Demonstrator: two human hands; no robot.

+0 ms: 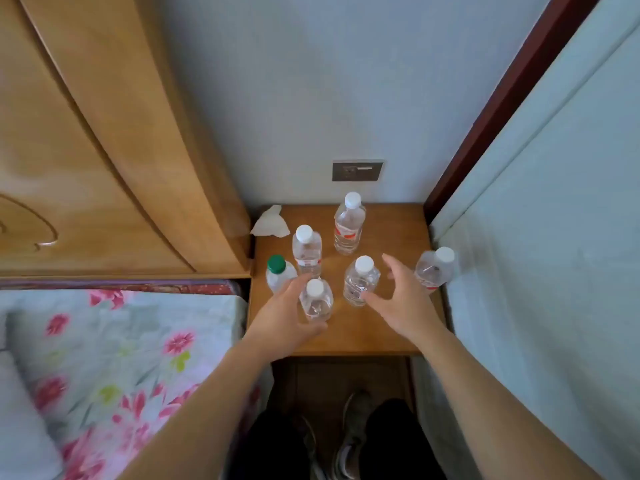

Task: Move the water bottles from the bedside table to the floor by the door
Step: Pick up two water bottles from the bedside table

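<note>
**Six bottles still on the nightstand, you're at the grab**

You're at the very first pick-up, I'd say: all six clear plastic water bottles stand on the small brown wooden bedside table (391,327), none moved yet. Your left hand (284,317) is curled around the nearest white-capped clear bottle (316,301), fingers behind it and thumb in front; whether it's actually gripping or just closing in, I can't tell. Your right hand (403,299) is spread wide, holding nothing, its thumb just about touching the white-capped clear bottle at centre (360,282).

From that centre one: the green-capped cloudy bottle (278,273) sits at 9 o'clock, another white-capped one (306,252) at 10, the tall red-labelled bottle (349,225) at 12, and the edge bottle (434,270) at 3, right against the pale blue wall panel.

Every bottle stands upright, long axis vertical, cap up. Next move probably needs both hands to close firmly and lift straight up, so neighbours don't get knocked.
</note>
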